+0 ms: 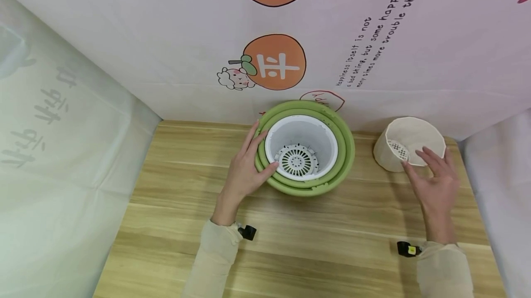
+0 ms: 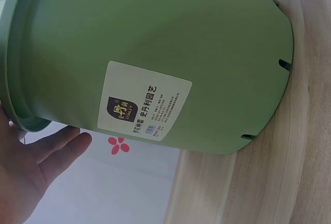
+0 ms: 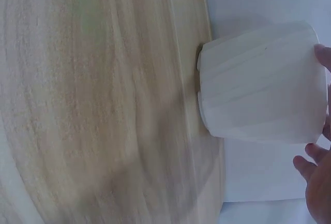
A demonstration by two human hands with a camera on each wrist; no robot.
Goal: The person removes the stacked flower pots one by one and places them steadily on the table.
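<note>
A stack of nested flowerpots, a white flowerpot point(image 1: 301, 125) inside green flowerpots point(image 1: 346, 150), stands upright on the wooden table. My left hand point(image 1: 244, 169) grips the stack's left rim, the thumb at the white pot's edge and some fingers below the outer rim. In the left wrist view, a label point(image 2: 145, 102) shows on the green side wall, and small notches line the base. Farther right is a cream flowerpot point(image 1: 383, 155) with faceted sides and a perforated bottom. My right hand point(image 1: 437, 183) holds its near right rim, thumb at the front, fingers reaching over the opening.
The wooden table point(image 1: 315, 247) ends against a printed cloth backdrop point(image 1: 166, 49) just behind the pots. More cloth hangs at the left side point(image 1: 62, 150) and the right side point(image 1: 502, 164). A stretch of tabletop separates the green stack from the cream pot.
</note>
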